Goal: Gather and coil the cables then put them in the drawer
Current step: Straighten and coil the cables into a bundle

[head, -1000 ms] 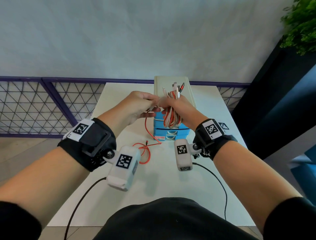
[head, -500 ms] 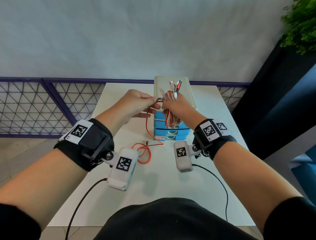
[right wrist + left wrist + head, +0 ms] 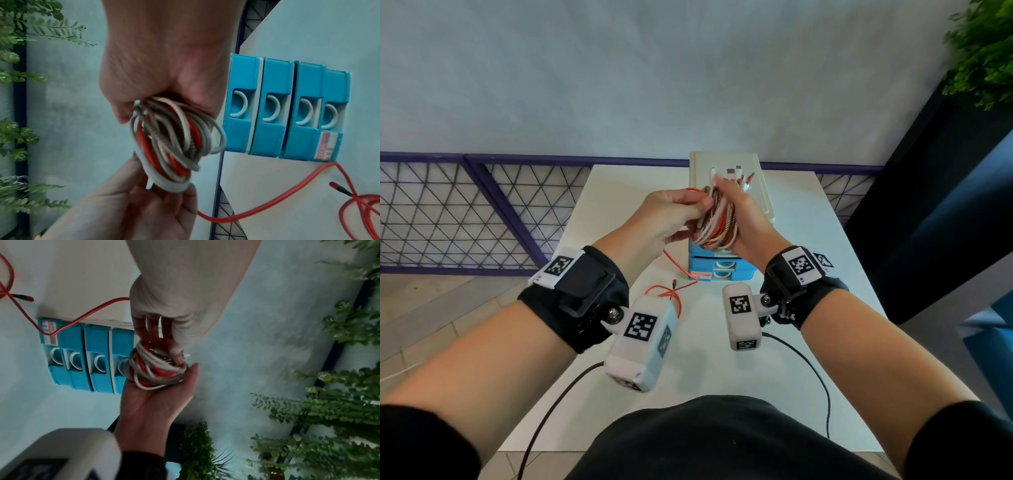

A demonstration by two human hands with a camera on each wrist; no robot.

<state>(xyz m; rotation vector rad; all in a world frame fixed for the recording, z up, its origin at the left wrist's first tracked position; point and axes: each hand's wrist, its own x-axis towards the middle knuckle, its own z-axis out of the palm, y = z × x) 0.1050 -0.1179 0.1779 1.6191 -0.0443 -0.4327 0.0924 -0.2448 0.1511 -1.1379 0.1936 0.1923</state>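
My right hand grips a coiled bundle of white, grey and red cables, held above the table in front of the blue drawer unit. Several plug ends stick up past its fingers. My left hand is against the bundle's left side and pinches a loose red cable. That cable runs down to a slack loop on the white table. In the left wrist view my fingers reach into the bundle. The right wrist view shows the bundle under my palm, next to the drawer fronts.
The drawer unit has a beige top and stands at mid-table. A purple mesh railing runs behind and to the left. A dark planter with green plants stands on the right. Black camera leads trail over the near table edge.
Both hands have risen and moved away from me over the drawer unit. My left hand has brought the red cable up against the bundle, drawing slack from the table.
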